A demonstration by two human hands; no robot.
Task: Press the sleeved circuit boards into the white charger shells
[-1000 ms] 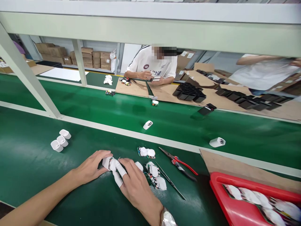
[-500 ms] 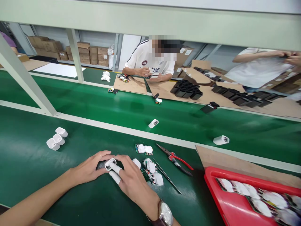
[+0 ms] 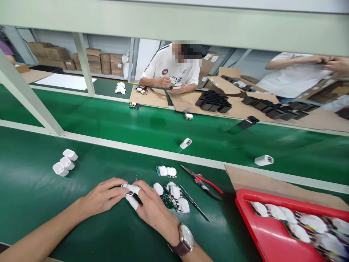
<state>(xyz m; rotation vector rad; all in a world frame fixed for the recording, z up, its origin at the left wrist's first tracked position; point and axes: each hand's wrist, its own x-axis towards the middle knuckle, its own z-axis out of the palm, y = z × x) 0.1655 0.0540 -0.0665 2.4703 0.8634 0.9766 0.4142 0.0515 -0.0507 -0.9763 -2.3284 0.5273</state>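
A small white plastic charger shell [image 3: 127, 189] is pinched between the white-cotted fingertips [image 3: 134, 190] of the right hand [image 3: 152, 209] and the closed fingers of the left hand [image 3: 105, 195], low on the green bench mat [image 3: 40, 196]. Foam-wrapped green circuit boards [image 3: 173, 196] lie just beside, red-handled pliers [image 3: 203, 180] beyond.

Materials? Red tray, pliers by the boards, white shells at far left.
Red tray: looks like glossy moulded plastic, with sheen on the rim. Pliers: dark metal jaws, red handles probably plastic-coated. White shells: likely smooth matte plastic, hollow and open-ended.
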